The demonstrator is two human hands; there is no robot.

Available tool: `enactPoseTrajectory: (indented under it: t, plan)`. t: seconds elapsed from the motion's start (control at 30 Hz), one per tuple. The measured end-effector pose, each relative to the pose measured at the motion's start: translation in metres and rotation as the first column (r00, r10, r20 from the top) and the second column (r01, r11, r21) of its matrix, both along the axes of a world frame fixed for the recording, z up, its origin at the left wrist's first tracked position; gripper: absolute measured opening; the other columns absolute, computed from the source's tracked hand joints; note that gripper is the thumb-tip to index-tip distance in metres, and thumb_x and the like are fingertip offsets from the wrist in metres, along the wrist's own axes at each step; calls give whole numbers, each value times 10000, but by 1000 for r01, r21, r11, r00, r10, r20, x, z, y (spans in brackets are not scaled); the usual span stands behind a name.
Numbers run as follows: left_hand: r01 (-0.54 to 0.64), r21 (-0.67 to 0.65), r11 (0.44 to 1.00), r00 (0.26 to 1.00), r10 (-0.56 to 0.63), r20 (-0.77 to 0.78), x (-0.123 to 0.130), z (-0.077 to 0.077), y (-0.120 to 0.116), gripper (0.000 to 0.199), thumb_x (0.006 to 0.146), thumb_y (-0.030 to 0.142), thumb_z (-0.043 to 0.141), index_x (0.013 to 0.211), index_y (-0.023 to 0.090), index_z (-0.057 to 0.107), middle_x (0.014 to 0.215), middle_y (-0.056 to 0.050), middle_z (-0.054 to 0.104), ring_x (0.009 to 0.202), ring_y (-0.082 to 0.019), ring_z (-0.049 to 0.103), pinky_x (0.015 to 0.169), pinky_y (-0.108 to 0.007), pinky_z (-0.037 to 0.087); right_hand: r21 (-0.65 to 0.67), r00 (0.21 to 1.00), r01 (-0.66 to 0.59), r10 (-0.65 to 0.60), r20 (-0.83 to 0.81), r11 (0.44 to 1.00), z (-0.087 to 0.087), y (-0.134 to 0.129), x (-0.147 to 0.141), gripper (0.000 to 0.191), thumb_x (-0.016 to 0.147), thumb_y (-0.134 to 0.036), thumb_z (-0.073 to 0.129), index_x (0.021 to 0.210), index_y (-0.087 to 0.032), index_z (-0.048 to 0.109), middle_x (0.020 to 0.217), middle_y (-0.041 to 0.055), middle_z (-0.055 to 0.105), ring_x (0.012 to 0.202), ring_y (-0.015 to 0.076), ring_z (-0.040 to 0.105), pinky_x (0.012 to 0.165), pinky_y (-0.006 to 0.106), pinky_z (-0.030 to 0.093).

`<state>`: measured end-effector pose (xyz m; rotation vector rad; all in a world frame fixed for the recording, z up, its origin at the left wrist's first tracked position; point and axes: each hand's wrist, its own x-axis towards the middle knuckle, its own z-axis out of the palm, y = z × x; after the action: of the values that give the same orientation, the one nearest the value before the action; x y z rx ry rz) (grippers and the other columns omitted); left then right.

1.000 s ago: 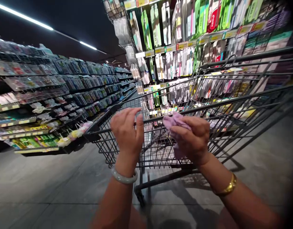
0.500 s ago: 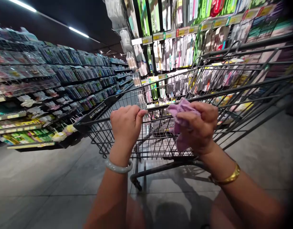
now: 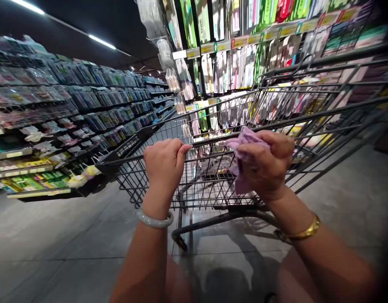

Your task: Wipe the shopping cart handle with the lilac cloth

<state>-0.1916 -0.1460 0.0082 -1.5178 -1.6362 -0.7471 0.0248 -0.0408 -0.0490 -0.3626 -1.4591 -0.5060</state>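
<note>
A dark metal shopping cart (image 3: 209,200) stands side-on in front of me. My left hand (image 3: 164,162), with a pale bangle at the wrist, is wrapped round the cart's top side rail. To its right, my right hand (image 3: 269,162) is closed on a crumpled purple cloth (image 3: 246,136). The cloth lies against the same top rail, and part of it hangs down inside the fist. A gold bracelet circles the right wrist. The right fingertips are partly hidden by the cloth.
Shelves of packaged toothbrushes (image 3: 225,69) rise just behind the cart. On the left runs a long rack of hanging packets (image 3: 105,99), with an aisle between. A cart wheel (image 3: 180,242) rests on the grey tiled floor (image 3: 70,235).
My right hand has moved slightly right along the rail with the cloth. The left hand keeps its grip on the rail, and the view has shifted a little.
</note>
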Motion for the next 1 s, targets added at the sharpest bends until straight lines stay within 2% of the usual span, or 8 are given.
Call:
enactPoseTrajectory:
  t: [0.07,0.27,0.37,0.47,0.57,0.67,0.83,1.0]
  plan:
    - [-3,3,1000,1000,3,-7,1,0,0,511,1011,584,341,705,226,537,648,5,538,661,-192,484,641,-355,220,-2,1000,16,-16,12,1000,-3,2,1,315,721,-196,797,988,-299,665,1115,19,606,1053,178,573,901,359,491]
    - [10,-14,1000,1000,-10,-1,-2,2,0,510,1005,595,351,690,228,513,644,2,544,663,-196,488,637,-354,223,70,956,34,-53,289,997,-40,-14,-27,249,775,-239,754,991,-330,674,1122,-43,665,1108,162,547,975,357,424]
    - [20,-35,999,1000,-19,18,-4,4,0,523,1004,596,355,659,226,486,639,-2,553,653,-194,485,624,-352,216,107,942,16,-51,332,994,-32,-12,-18,226,799,-247,731,998,-335,670,1156,-55,662,1095,144,545,946,342,414]
    - [28,-45,999,999,-27,25,-5,6,0,531,1005,592,354,638,223,458,643,-8,563,649,-194,478,611,-348,204,40,993,30,-34,110,999,-9,-1,10,351,752,-228,768,1060,-351,655,1168,-30,635,1038,149,575,876,334,440]
    - [12,-45,999,1000,-11,20,-4,6,1,532,1006,588,354,628,222,431,638,-9,553,646,-195,468,606,-348,191,-87,996,90,-91,0,992,2,7,30,292,745,-263,759,1021,-290,668,1170,34,606,1051,201,569,894,380,439]
    - [-14,-35,999,1000,14,4,-3,5,2,532,1008,582,339,620,223,392,622,-8,516,633,-197,448,603,-350,179,-82,995,84,-80,56,993,-11,4,25,235,767,-250,740,991,-268,672,1131,41,620,1036,192,563,881,364,434]
    - [-65,-17,998,996,64,-58,-6,3,4,523,1018,566,282,630,226,370,630,-21,501,625,-203,425,607,-355,160,2,949,58,-55,310,998,-38,-7,1,195,818,-186,673,970,-309,678,1101,-25,668,1081,163,528,901,335,393]
    - [-80,-2,997,993,79,-89,-8,1,6,511,1023,549,269,641,229,384,641,-27,520,634,-208,435,613,-357,161,-58,982,52,-40,186,997,-19,1,20,252,792,-230,695,1030,-301,654,1167,4,632,1061,181,544,892,357,408]
